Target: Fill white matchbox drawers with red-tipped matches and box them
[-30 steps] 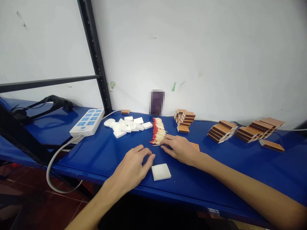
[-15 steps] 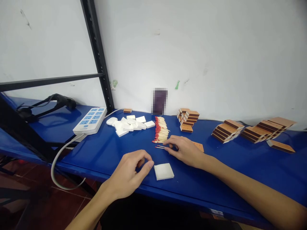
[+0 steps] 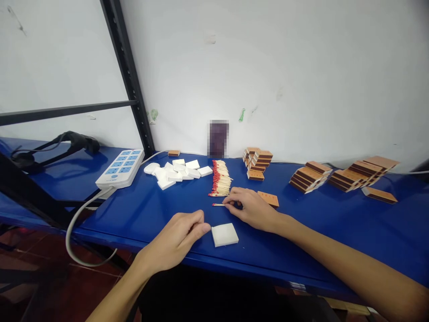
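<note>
My right hand (image 3: 246, 205) pinches matchsticks (image 3: 218, 205) between thumb and forefinger, their red heads pointing left. They lie close together, so I cannot count them. Just beyond the fingertips is a long pile of red-headed matches (image 3: 221, 179). My left hand (image 3: 182, 235) is closed with its fingers curled in and nothing visible in them. Its thumb tip is at the left edge of a flat white box-like piece (image 3: 225, 235), touching or nearly so. Partly behind my right hand lies a matchbox (image 3: 269, 199) with an orange-brown top.
White box-like pieces (image 3: 181, 171) are heaped left of the match pile. Stacked matchboxes (image 3: 259, 161) stand behind, with more stacks (image 3: 308, 176) to the right. A power strip (image 3: 120, 170) sits left, its cable over the table edge. A pixelated dark rectangle (image 3: 218, 139) stands by the wall.
My right thumb and forefinger have closed on the matchsticks, which lay apart before and are now together. My left fingers have curled in more tightly. The whole view has shifted slightly.
</note>
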`<move>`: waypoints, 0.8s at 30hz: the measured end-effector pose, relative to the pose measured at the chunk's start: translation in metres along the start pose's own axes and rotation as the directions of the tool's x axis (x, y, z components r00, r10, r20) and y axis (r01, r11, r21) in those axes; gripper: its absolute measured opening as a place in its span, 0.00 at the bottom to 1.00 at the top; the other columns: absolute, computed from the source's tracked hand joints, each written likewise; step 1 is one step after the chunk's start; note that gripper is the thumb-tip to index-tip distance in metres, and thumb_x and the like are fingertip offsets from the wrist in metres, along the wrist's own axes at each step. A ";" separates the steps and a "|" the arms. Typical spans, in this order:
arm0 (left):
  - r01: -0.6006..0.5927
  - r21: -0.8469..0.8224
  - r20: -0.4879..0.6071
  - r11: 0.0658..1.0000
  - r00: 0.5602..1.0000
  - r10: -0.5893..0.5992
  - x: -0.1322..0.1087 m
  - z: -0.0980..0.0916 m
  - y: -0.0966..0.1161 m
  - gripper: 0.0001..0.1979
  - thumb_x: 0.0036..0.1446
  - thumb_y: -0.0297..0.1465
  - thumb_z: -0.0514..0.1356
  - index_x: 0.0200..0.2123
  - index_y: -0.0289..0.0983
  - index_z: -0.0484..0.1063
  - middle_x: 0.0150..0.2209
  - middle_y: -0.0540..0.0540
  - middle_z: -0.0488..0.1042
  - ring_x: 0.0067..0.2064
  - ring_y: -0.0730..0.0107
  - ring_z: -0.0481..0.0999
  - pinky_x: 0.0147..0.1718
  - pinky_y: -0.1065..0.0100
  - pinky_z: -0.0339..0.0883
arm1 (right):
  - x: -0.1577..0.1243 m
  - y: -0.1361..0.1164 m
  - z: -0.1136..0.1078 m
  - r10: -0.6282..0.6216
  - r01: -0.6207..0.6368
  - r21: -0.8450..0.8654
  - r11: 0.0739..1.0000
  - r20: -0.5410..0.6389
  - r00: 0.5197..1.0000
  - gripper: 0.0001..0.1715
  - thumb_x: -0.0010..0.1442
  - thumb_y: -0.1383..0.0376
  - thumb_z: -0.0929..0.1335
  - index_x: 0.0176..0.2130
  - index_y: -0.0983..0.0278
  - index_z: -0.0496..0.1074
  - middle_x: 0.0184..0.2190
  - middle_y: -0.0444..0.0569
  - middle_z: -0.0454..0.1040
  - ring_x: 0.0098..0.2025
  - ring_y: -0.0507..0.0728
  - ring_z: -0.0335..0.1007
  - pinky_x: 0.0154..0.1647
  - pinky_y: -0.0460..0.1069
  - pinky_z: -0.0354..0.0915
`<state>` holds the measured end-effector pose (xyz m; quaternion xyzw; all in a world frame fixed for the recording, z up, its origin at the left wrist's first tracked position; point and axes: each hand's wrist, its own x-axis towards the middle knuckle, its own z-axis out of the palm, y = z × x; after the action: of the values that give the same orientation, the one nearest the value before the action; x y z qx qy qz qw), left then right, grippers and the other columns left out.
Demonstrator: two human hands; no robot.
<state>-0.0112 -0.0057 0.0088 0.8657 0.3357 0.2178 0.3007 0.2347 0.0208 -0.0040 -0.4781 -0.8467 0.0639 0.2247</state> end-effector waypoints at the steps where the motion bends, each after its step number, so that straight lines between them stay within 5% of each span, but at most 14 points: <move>1: -0.049 0.031 0.060 0.998 0.997 0.047 0.000 -0.002 0.002 0.17 0.69 0.37 0.46 0.27 0.38 0.56 0.25 0.55 0.59 0.27 0.73 0.59 0.29 0.69 0.53 | 0.000 0.000 0.000 -0.006 0.006 0.003 1.000 0.001 1.000 0.08 0.62 0.66 0.65 0.35 0.61 0.75 0.32 0.46 0.72 0.35 0.55 0.67 0.33 0.49 0.61; 4: -0.178 0.095 0.211 0.979 0.965 0.155 -0.001 -0.006 0.005 0.12 0.69 0.34 0.46 0.33 0.39 0.62 0.29 0.53 0.66 0.32 0.71 0.65 0.38 0.68 0.57 | 0.002 -0.001 0.001 -0.015 0.015 0.007 1.000 0.027 1.000 0.07 0.63 0.66 0.65 0.34 0.61 0.73 0.32 0.46 0.71 0.36 0.54 0.66 0.34 0.48 0.60; 8: -0.169 0.116 0.233 0.979 0.963 0.138 -0.004 -0.008 0.003 0.08 0.69 0.32 0.47 0.36 0.40 0.62 0.30 0.52 0.67 0.33 0.71 0.66 0.39 0.68 0.59 | 0.001 -0.002 -0.004 0.009 -0.001 -0.063 0.998 0.122 0.993 0.09 0.67 0.66 0.60 0.36 0.62 0.68 0.35 0.46 0.71 0.34 0.54 0.65 0.34 0.48 0.58; 11: -0.148 0.157 0.194 0.976 0.974 0.117 -0.006 -0.005 0.003 0.04 0.65 0.32 0.53 0.42 0.41 0.64 0.32 0.52 0.67 0.33 0.70 0.67 0.39 0.68 0.60 | -0.004 -0.005 -0.011 0.044 0.002 -0.219 0.976 0.205 0.978 0.12 0.69 0.66 0.56 0.38 0.63 0.66 0.38 0.48 0.70 0.30 0.53 0.64 0.32 0.49 0.56; 16: -0.052 0.300 0.044 0.952 0.998 0.041 0.001 0.011 0.009 0.22 0.54 0.40 0.64 0.51 0.42 0.65 0.38 0.49 0.69 0.36 0.64 0.70 0.37 0.65 0.62 | -0.012 -0.009 -0.021 0.111 0.018 -0.447 0.895 0.262 0.959 0.13 0.69 0.67 0.55 0.38 0.64 0.65 0.38 0.50 0.69 0.28 0.54 0.64 0.29 0.50 0.53; 24: 0.023 0.295 -0.085 0.955 0.996 0.003 0.018 0.010 0.001 0.12 0.54 0.40 0.64 0.39 0.40 0.71 0.37 0.50 0.73 0.38 0.62 0.72 0.45 0.58 0.60 | -0.012 -0.002 -0.018 0.058 -0.004 -0.279 0.960 0.187 0.981 0.12 0.69 0.67 0.55 0.41 0.63 0.65 0.39 0.49 0.69 0.33 0.54 0.67 0.31 0.49 0.56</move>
<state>0.0069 0.0031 0.0053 0.8892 0.3813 0.2001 0.1546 0.2461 0.0071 0.0086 -0.5095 -0.8575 -0.0055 0.0710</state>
